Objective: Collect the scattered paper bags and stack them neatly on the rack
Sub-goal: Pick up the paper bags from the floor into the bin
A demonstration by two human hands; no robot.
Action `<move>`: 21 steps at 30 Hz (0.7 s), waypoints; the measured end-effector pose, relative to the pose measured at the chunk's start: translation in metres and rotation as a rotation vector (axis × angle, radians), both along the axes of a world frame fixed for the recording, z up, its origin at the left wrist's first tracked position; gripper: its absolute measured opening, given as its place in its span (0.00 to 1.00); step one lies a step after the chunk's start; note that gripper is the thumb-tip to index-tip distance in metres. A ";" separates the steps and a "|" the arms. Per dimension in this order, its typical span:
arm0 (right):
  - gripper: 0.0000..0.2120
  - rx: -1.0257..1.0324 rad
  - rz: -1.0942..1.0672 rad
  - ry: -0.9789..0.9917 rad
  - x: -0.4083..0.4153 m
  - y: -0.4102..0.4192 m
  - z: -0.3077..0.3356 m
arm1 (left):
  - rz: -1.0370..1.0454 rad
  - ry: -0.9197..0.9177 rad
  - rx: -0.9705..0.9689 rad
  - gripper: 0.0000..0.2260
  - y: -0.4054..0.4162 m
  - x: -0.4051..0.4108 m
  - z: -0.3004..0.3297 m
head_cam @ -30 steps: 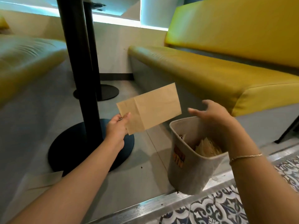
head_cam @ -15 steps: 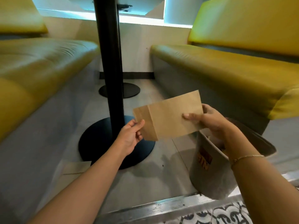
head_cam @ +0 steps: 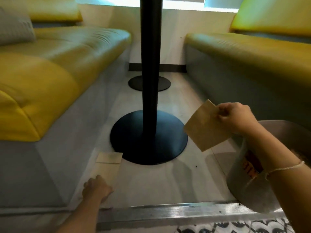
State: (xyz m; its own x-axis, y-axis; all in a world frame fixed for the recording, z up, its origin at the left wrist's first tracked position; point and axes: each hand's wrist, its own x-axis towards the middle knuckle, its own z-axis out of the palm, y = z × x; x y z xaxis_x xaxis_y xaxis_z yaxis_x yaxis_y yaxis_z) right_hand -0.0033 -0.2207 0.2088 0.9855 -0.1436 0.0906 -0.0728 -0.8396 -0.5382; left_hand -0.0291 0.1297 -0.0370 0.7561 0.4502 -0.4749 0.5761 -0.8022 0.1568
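My right hand (head_cam: 235, 117) pinches the upper corner of a flat brown paper bag (head_cam: 204, 128), which hangs tilted in the air beside a grey bucket (head_cam: 244, 180) at the right. A second pale paper bag (head_cam: 108, 163) lies flat on the grey floor, its far end touching the black table base (head_cam: 149, 137). My left hand (head_cam: 96, 188) is low at the near end of that bag, fingers curled down onto it. Whether they grip it is unclear.
A black table post (head_cam: 150, 64) rises from the round base in the middle. A second round base (head_cam: 149, 83) lies farther back. Yellow padded benches (head_cam: 55, 68) flank both sides. A metal floor strip (head_cam: 176, 212) and patterned tiles run along the near edge.
My left hand let go of the brown bag and dropped to the bag on the floor. My right hand now holds the brown bag alone, nearer the bucket.
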 end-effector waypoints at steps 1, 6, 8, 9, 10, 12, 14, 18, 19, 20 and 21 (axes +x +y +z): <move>0.16 -0.006 0.004 0.004 0.000 0.002 -0.001 | 0.005 0.027 0.012 0.32 0.007 -0.004 -0.005; 0.15 -0.056 0.029 0.031 0.005 0.017 -0.012 | 0.041 -0.038 0.014 0.23 0.021 0.002 -0.014; 0.15 -0.068 0.036 0.044 0.006 0.023 -0.016 | 0.107 -0.041 0.028 0.22 0.020 0.006 -0.015; 0.15 -0.081 0.041 0.049 0.007 0.026 -0.018 | 0.154 -0.033 0.022 0.23 0.018 0.006 -0.014; 0.15 -0.096 0.047 0.056 0.008 0.030 -0.021 | 0.198 -0.049 0.023 0.25 0.017 0.009 -0.015; 0.16 -0.114 0.064 0.067 0.009 0.035 -0.024 | 0.299 -0.021 0.016 0.31 0.019 0.011 -0.015; 0.16 -0.118 0.076 0.060 0.010 0.036 -0.026 | 0.342 0.006 -0.032 0.36 0.022 0.012 -0.015; 0.15 -0.116 0.075 0.040 0.009 0.030 -0.026 | 0.368 0.045 -0.115 0.26 0.021 0.013 -0.021; 0.15 -0.120 0.071 0.035 0.008 0.028 -0.025 | 0.353 0.034 -0.109 0.18 0.019 0.010 -0.020; 0.15 -0.121 0.065 0.028 0.007 0.025 -0.023 | 0.338 0.016 -0.107 0.12 0.017 0.008 -0.021; 0.15 -0.121 0.062 0.020 0.005 0.021 -0.020 | 0.324 -0.005 -0.088 0.11 0.016 0.004 -0.022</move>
